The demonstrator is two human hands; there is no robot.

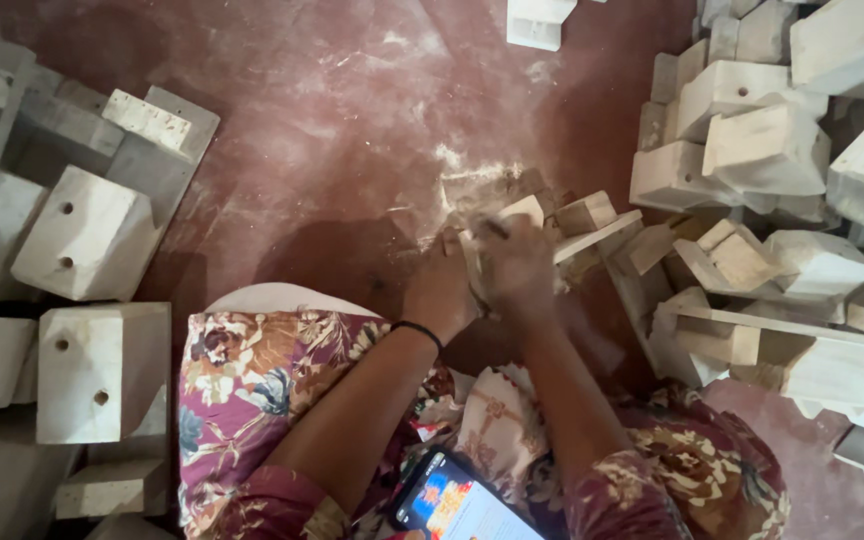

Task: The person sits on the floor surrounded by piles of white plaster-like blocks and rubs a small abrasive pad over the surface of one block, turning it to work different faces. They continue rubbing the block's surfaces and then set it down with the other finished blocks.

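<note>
A small pale wooden piece (pixel 512 215) is being gripped between both hands, which are pressed close together over the reddish, dusty floor (pixel 332 120). The left hand (pixel 440 292), with a dark band at its wrist, is being closed around the near side of the piece; the right hand (pixel 520 265) is being wrapped over its top, slightly farther forward. The long axis of the piece cannot be told, since most of it is being covered by the fingers. Just to the right of the hands, a thin wooden slat (pixel 597 235) is lying slantwise among a heap of offcuts (pixel 752 290). Drilled wooden blocks (pixel 92 235) are being kept well apart to the left.
</note>
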